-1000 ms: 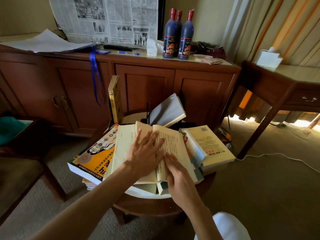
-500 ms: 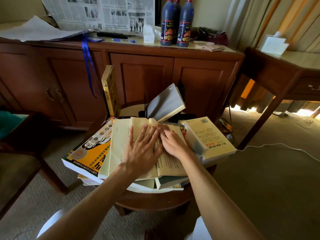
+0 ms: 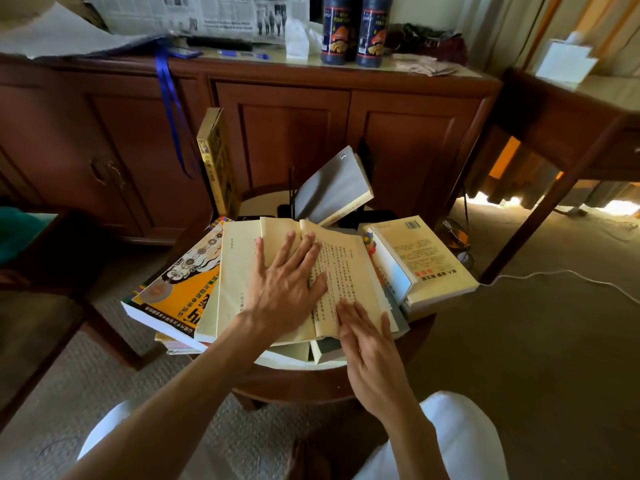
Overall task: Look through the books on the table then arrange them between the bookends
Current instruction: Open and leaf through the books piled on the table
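Observation:
An open book with yellowed pages lies on top of a pile on the small round table. My left hand presses flat on its left page with straight fingers. My right hand rests with straight fingers on the lower edge of the right page. Under it lie an orange-covered book at the left and a cream book at the right. Behind, a yellow book stands upright and a grey book leans by the thin black bookends.
A wooden cabinet stands right behind the table, with dark bottles, a newspaper and pens on top. A wooden desk is at the right, a chair at the left. A white cable runs over the carpet.
My right hand slid from the top of the right page, beside the left hand, down to its lower edge. The left hand stayed pressed on the left page.

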Available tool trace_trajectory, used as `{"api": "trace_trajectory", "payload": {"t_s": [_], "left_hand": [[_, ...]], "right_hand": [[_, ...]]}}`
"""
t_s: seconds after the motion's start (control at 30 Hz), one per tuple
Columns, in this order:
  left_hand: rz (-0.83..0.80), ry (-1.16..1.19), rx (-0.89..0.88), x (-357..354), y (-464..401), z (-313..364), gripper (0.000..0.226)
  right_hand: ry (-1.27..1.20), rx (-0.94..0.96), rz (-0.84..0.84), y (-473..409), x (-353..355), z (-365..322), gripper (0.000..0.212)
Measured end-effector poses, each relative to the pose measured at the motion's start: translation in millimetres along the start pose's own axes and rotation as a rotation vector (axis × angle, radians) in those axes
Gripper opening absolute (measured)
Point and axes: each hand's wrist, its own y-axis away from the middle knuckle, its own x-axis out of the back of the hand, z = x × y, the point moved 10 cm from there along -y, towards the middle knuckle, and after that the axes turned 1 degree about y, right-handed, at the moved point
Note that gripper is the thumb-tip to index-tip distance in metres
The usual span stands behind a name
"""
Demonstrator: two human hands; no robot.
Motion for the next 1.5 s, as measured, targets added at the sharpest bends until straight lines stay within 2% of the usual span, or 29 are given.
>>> {"api": "trace_trajectory", "payload": {"t_s": [0.1, 0.23, 0.43, 0.57, 0.67, 0.8, 0.9, 0.97, 1.07, 1.17, 1.27, 1.33, 1.43, 1.5], "left_hand": [[-0.027, 0.025, 0.004, -1, 0, 0, 0.071], [-0.035, 0.028, 0.007, -2, 1, -2, 0.070], [-0.051, 0.062, -0.009, -2, 3, -1, 0.069], [-0.059, 0.065, -0.003, -2, 4, -1, 0.076], [-0.060, 0.088, 0.003, -3, 4, -2, 0.078], [-0.038, 0.109, 0.015, -3, 4, -3, 0.071], [-0.020, 0.139, 0.010, -2, 2, -5, 0.068], [0.066, 0.178, 0.026, 10, 6, -7, 0.072], [0.224, 0.473, 0.166, 33, 14, -24, 0.070], [0.360, 0.903, 0.371, 39, 26, -59, 0.041], [0.462, 1.151, 0.451, 43, 32, -76, 0.025], [0.451, 1.097, 0.426, 45, 29, -76, 0.023], [0.362, 0.882, 0.318, 43, 21, -62, 0.015], [0.294, 0.633, 0.247, 40, 17, -47, 0.031]], "right_hand": [[0.029, 0.030, -0.060, -9, 1, -5, 0.088], [0.018, 0.029, -0.183, -48, -8, -1, 0.057], [-0.047, 0.023, -0.193, -128, 2, -3, 0.052], [-0.015, 0.059, -0.176, -143, 7, -15, 0.050], [-0.093, -0.016, -0.106, -121, 8, -5, 0.052], [-0.009, 0.064, 0.068, -41, -1, -2, 0.066], [-0.070, 0.046, 0.183, -7, -5, 7, 0.057], [-0.097, 0.047, 0.184, -2, -5, 9, 0.058], [-0.127, 0.035, 0.164, -5, -4, 13, 0.068], [-0.134, 0.027, 0.171, -6, -5, 13, 0.070], [-0.138, 0.026, 0.176, -6, -5, 14, 0.070], [-0.163, 0.020, 0.185, -5, -5, 15, 0.069], [-0.279, 0.002, 0.203, -5, -2, 16, 0.060], [-0.393, -0.008, 0.174, -5, 3, 9, 0.061]]}}
